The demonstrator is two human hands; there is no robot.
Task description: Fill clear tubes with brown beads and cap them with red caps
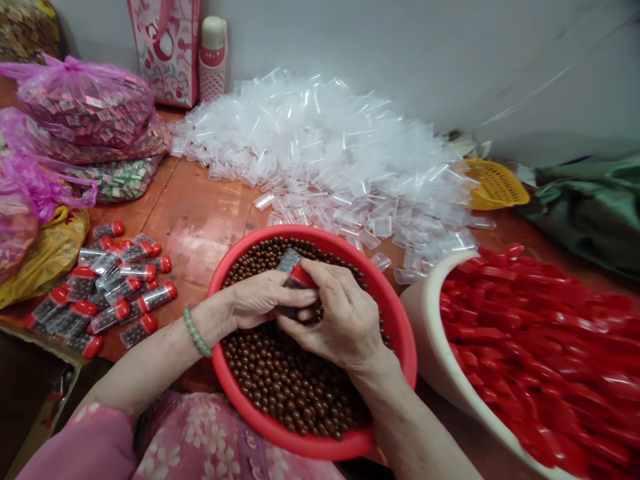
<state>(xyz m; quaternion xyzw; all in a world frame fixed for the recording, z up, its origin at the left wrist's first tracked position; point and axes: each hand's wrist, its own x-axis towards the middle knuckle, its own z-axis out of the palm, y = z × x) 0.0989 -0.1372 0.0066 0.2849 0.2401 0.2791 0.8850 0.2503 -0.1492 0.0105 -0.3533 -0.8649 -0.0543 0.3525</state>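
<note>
Pink plastic bags: bulging with small pieces, stacked at the far left, their print too small to read.
Capped tubes: a loose pile on the reddish table, dark balls showing inside, red caps on.
Clear tubes: a wide heap along the wall, behind the basin, with no caps to be seen.
Red basin: full of glossy brown balls; the held tube is above them, between both hands, its red cap partly hidden.
Cap work: apparently fitting or pressing the cap; the next move probably calls for a firm, square push with the tube kept steady.
Left hand: nearly closed, grasping the tube from the left, thumb lying across it.
Right hand: fingers curled tightly about the capped end; whether a second tube sits beneath, I cannot tell.
White tub: just beside the basin, heaped with red plastic pieces, touched by neither hand.
</note>
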